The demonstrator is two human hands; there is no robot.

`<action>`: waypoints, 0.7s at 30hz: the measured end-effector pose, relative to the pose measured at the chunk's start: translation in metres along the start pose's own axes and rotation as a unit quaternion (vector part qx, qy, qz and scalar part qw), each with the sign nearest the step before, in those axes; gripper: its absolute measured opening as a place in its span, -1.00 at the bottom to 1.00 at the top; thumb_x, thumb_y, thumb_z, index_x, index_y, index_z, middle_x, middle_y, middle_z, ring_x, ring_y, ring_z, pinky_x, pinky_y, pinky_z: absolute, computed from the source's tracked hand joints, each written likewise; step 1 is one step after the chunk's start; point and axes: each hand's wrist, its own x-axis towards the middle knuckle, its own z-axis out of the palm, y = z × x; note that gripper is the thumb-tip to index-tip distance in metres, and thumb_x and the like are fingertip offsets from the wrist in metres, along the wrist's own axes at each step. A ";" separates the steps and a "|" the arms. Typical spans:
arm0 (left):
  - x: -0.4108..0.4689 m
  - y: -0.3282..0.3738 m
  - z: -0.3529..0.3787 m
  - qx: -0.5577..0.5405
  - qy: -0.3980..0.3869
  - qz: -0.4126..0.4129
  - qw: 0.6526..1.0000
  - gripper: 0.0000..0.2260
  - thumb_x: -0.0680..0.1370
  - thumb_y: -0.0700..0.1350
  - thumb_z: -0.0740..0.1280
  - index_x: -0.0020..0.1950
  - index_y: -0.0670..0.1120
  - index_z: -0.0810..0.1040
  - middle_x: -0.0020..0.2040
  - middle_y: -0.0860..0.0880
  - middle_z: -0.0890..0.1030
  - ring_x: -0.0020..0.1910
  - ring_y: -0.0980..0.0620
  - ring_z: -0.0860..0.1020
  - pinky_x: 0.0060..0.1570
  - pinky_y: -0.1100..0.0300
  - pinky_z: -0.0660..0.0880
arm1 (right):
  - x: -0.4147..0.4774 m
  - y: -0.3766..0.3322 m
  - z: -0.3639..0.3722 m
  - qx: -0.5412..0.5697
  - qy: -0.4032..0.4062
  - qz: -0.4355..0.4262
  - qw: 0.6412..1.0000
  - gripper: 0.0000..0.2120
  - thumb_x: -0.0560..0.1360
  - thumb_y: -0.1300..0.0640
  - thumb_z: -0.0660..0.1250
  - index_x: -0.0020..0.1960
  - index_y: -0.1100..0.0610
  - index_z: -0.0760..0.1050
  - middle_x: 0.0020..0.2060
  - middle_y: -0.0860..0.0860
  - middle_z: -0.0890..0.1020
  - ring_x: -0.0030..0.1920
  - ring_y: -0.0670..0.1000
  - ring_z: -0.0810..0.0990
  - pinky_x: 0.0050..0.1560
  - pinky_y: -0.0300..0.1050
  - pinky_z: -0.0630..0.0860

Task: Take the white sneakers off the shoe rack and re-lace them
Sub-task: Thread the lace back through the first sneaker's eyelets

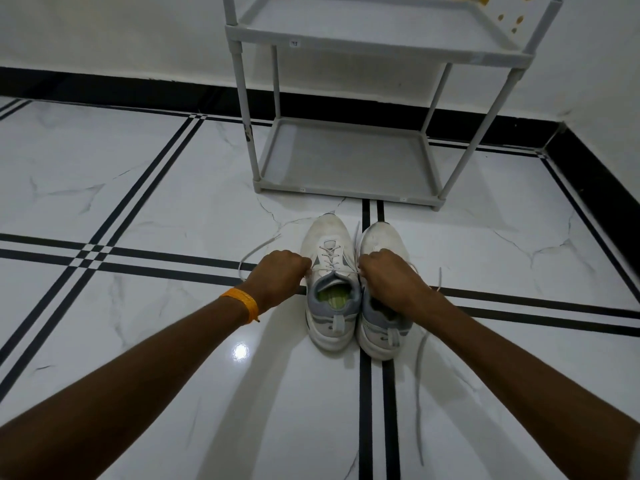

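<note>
Two white sneakers stand side by side on the floor, toes pointing away from me. The left sneaker (330,258) has its lace threaded through the eyelets. My left hand (278,273) grips one lace end at the sneaker's left side, and that end loops out over the floor (254,252). My right hand (388,275) grips the other lace end and lies over the right sneaker (382,237), hiding its eyelets. A loose white lace (419,393) trails on the floor beside the right sneaker.
A grey two-shelf shoe rack (339,194) stands just beyond the sneakers, against a white wall with a black skirting (104,86). The floor is glossy white marble tile with black stripes. An orange band circles my left wrist (242,303).
</note>
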 end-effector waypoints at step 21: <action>-0.015 0.000 0.008 -0.060 0.013 -0.009 0.998 -0.74 0.58 -0.20 0.30 0.26 -0.09 0.57 0.15 -0.14 0.64 0.08 -0.12 0.61 0.13 0.09 0.51 | 0.021 -0.028 -0.002 0.733 0.019 0.176 0.657 -0.83 0.54 0.17 0.36 0.02 0.24 0.67 -0.02 0.10 0.73 0.02 0.05 0.68 0.01 -0.11 0.63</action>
